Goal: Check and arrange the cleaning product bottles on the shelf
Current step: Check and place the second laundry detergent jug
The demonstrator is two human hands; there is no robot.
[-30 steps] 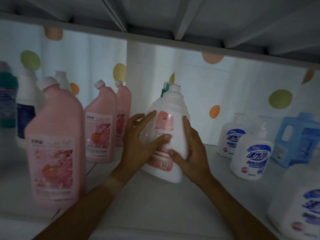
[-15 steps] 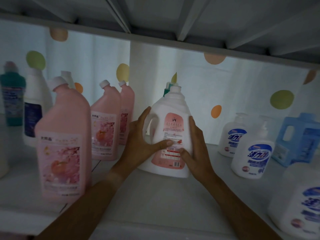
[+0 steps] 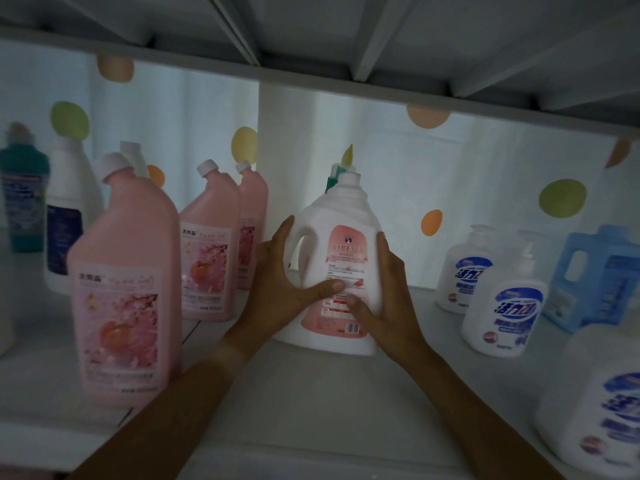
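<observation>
Dim shelf (image 3: 311, 403); left hand (image 3: 277, 289), right hand (image 3: 384, 299) clasp pink-labelled white jug (image 3: 341, 237), text illegible.

Shelf (image 3: 311, 403): pale board, dimly lit.
Centre: white handled bottle (image 3: 341, 244) stands upright, pink label forward.
Left: three pink bottles (image 3: 124, 271) in a receding row; behind them a white bottle (image 3: 71, 216) and a teal bottle (image 3: 24, 202).
Right: two white pump bottles (image 3: 504, 306), a blue jug (image 3: 595, 275), and a blurred white bottle (image 3: 595, 403) nearest the front edge.
</observation>
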